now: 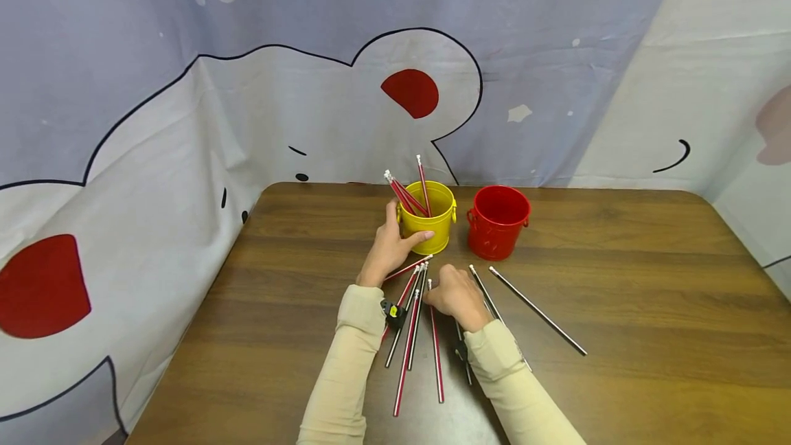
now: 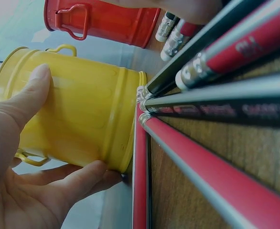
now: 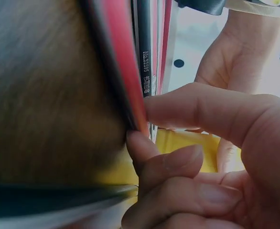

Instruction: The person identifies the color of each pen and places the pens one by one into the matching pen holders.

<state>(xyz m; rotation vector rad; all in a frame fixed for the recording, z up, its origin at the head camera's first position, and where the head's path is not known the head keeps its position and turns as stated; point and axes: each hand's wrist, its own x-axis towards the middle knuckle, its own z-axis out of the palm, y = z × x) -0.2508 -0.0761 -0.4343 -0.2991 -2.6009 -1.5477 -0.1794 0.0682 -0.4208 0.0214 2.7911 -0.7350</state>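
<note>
My left hand (image 1: 386, 253) holds the small yellow bucket (image 2: 90, 112), thumb on one side and fingers curved round the other. Several red-striped pencils (image 1: 404, 198) stand in that bucket, eraser ends up and leaning. Just in front of it, my right hand (image 1: 459, 294) is at the loose pencils. Seen from the right wrist, its thumb and index finger pinch a red-and-black striped pencil (image 3: 118, 43) lying on the table. More red or black striped pencils (image 2: 211, 176) fan out beside the yellow bucket's base, erasers toward it.
A red bucket (image 1: 497, 225) stands to the right of the yellow one. Black-striped pencils (image 1: 537, 310) lie on the wooden table (image 1: 649, 280) right of the right hand. Behind the table hangs a patterned cloth (image 1: 296, 108).
</note>
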